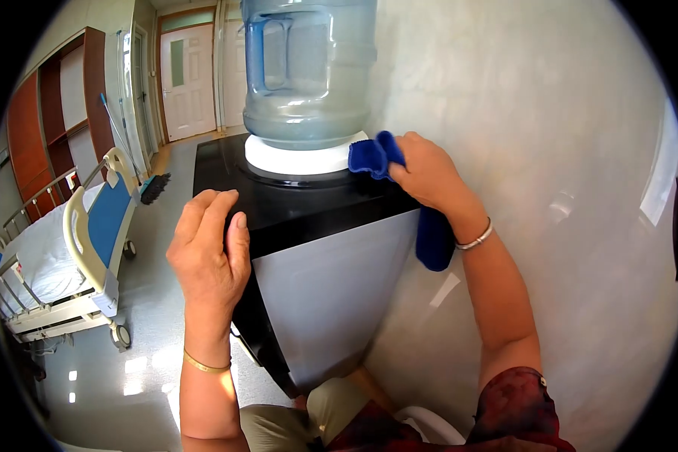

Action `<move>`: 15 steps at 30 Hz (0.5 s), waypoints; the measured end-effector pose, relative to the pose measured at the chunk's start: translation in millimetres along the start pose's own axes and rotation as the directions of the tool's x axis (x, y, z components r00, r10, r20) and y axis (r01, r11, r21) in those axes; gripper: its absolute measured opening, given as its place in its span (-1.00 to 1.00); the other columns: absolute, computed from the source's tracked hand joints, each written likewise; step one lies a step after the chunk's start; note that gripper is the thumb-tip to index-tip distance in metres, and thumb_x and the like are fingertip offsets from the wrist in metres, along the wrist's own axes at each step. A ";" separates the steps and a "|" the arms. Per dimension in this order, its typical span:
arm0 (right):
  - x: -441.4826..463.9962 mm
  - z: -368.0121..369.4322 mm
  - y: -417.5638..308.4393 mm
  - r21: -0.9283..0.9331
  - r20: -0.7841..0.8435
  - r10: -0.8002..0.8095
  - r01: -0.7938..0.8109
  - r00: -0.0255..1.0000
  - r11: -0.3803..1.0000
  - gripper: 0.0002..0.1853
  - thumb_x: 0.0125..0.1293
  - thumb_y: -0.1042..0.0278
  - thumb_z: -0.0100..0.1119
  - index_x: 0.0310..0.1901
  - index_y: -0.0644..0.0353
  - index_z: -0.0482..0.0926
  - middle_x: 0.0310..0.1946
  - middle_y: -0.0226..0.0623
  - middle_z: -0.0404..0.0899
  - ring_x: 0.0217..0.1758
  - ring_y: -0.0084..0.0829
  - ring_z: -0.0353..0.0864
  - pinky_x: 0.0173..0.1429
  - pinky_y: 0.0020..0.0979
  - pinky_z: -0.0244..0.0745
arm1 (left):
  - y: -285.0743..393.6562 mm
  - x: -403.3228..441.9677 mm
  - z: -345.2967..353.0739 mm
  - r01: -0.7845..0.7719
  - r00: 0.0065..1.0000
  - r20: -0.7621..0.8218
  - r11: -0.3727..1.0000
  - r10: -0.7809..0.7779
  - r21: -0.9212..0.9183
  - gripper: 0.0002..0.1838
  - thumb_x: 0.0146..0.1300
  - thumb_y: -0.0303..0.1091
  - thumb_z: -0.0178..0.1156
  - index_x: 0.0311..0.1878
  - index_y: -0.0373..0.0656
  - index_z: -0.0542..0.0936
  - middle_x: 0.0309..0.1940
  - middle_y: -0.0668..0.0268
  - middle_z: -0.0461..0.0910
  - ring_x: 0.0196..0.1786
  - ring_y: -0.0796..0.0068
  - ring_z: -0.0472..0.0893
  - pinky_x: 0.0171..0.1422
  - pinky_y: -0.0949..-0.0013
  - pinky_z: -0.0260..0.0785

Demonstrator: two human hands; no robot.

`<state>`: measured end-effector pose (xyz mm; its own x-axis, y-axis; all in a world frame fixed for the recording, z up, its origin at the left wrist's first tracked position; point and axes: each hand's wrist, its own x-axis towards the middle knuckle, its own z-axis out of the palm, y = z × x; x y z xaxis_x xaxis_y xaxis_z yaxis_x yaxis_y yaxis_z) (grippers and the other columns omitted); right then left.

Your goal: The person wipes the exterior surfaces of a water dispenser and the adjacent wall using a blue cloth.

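One blue cloth: at the right edge of the white collar, pinched between thumb and fingers of the right hand; a blue length hangs below that hand.

One left hand: empty, fingers bent, thumb apart, by the left front edge of the dispenser's black top; contact, I cannot tell from here. Hands well apart from each other.

One water dispenser: black top, pale grey panel, beside the wall.

One water bottle: bluish, clear, moulded handle, upright on the collar.

Two bangles: gold-coloured, left wrist; silver-coloured, right.

One bed: railed, wheeled, blue-panelled end, across the room to the left.

One broom: dark bristles, beyond the bed.

One door: white, far end.
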<state>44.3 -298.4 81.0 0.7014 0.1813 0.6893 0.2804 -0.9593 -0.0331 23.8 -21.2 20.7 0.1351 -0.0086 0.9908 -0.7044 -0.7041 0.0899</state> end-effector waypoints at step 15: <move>65.1 43.5 14.5 -0.608 0.137 -0.038 0.114 0.990 0.785 -0.82 0.14 0.39 0.05 -0.32 0.17 0.65 -0.20 -0.24 0.53 -0.08 -0.19 0.49 -0.07 -0.24 0.49 | -5.2 -5.4 1.7 0.008 1.000 -0.005 0.999 -0.008 -0.048 -0.82 -0.01 -0.51 0.22 -0.28 -0.30 0.57 -0.30 0.11 0.53 -0.29 0.18 0.54 -0.20 0.34 0.41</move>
<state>122.5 -291.2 93.9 0.7732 0.2452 0.5848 -0.0986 -0.8645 0.4928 27.9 -18.7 14.7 0.1369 0.0008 0.9906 -0.7362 -0.6690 0.1023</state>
